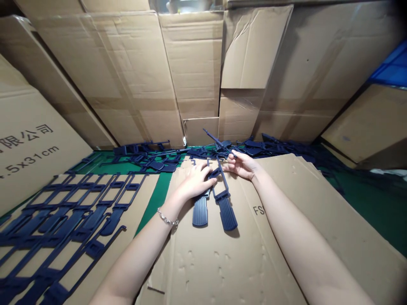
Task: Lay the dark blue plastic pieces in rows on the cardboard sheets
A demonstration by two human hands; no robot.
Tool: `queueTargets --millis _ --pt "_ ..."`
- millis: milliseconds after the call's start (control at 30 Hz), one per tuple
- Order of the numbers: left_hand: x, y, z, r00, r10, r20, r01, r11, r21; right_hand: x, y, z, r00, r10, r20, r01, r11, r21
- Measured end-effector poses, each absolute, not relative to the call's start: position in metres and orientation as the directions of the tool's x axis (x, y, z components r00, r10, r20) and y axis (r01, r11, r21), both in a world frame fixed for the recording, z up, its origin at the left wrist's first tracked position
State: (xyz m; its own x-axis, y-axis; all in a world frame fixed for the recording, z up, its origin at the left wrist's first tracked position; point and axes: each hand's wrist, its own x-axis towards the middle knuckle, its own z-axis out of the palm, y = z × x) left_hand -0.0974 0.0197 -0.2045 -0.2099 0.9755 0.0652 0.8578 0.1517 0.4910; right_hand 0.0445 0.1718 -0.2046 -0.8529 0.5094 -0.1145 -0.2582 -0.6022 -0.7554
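Observation:
Two dark blue plastic frames with ribbed paddle ends lie side by side on a cardboard sheet (219,271). My left hand (195,180) is over the left plastic frame (200,212), its fingers curled about the upper part and its thumb reaching toward the right one. That grip hides much of the frame. Just right of it lies the right plastic frame (227,212), slightly angled. Above its upper end, my right hand (241,165) is closed, palm turned up, with thumb and fingers pinching a thin dark blue plastic piece (213,137) that slants up to the left.
Rows of similar blue frames (117,199) cover another cardboard sheet at left. A loose pile of blue parts (260,146) stretches along the back on the green surface (159,190). Cardboard boxes (193,63) wall off the back and sides. A blue crate (391,67) shows at upper right.

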Motion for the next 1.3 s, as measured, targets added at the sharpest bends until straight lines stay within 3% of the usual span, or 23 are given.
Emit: queueTargets --millis 200,667,1033,1300 --pt "-0.097 0.018 -0.205 -0.202 0.978 0.06 0.857 0.147 0.494 0.042 0.168 -0.201 -0.774 0.622 -0.115 -0.327 -0.549 -0.769" --pt "-0.092 0.012 -0.2 -0.216 0.976 0.031 0.899 0.187 0.395 0.038 0.167 -0.2 -0.71 0.698 -0.089 -0.398 -0.503 -0.768" --pt "-0.077 0.005 -0.196 -0.382 0.923 0.039 0.904 0.365 0.222 0.039 0.17 -0.199 -0.727 0.676 -0.118 -0.382 -0.541 -0.75" --pt "-0.077 0.004 -0.196 -0.435 0.9 0.037 0.878 0.415 0.241 0.037 0.171 -0.2 -0.732 0.67 -0.122 -0.375 -0.546 -0.749"
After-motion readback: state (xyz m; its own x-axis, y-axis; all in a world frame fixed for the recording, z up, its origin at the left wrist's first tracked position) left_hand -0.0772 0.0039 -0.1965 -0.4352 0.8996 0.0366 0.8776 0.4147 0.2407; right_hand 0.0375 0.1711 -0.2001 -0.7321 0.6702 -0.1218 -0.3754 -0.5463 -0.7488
